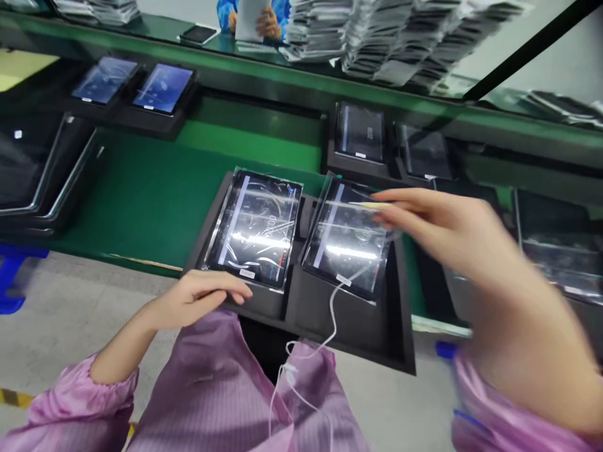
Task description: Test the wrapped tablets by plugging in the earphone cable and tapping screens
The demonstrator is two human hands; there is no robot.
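Two tablets in clear film lie side by side in a black foam tray: the left tablet [259,229] and the right tablet [351,235]. Over the upper right of the right tablet, my right hand [438,226] pinches a thin pale yellow stylus-like stick [374,204]. My left hand [207,295] lies at the near edge of the black tray [343,326], fingers loosely stretched by the left tablet's lower corner and holding nothing. A white cable [333,311] runs from my front across the right tablet's lower edge towards my right hand; its far end is unclear.
Further trays hold two lit tablets [162,88] at the back left and darker tablets [360,132] at the back right. Stacked black trays [32,163] stand left on the green bench [136,194]. Opposite, a person in blue sleeves [280,9] holds something white beside tall stacks [396,37].
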